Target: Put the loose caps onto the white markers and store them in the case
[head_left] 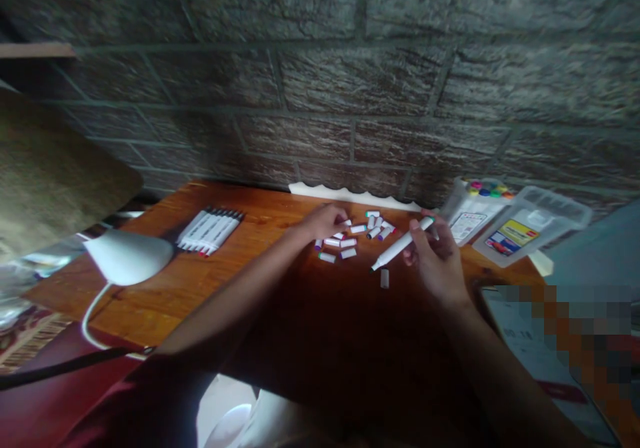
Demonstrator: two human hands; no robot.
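My right hand point(436, 256) is closed round a white marker point(400, 245), which it holds slanted above the wooden table point(210, 281) with its uncapped tip pointing down-left. My left hand point(324, 221) reaches into a scatter of loose white marker caps point(350, 238), fingers curled over one or two of them; what they pinch is hidden. One cap point(385, 278) lies apart, just below the marker's tip. A row of several capped markers point(210, 231) lies side by side at the table's left.
A clear plastic marker case point(475, 211) with coloured markers stands at the right, its lid point(533, 225) beside it. A white desk lamp point(127, 256) hangs over the left edge. A brick wall point(350, 88) backs the table. Papers point(530, 348) lie at the right front.
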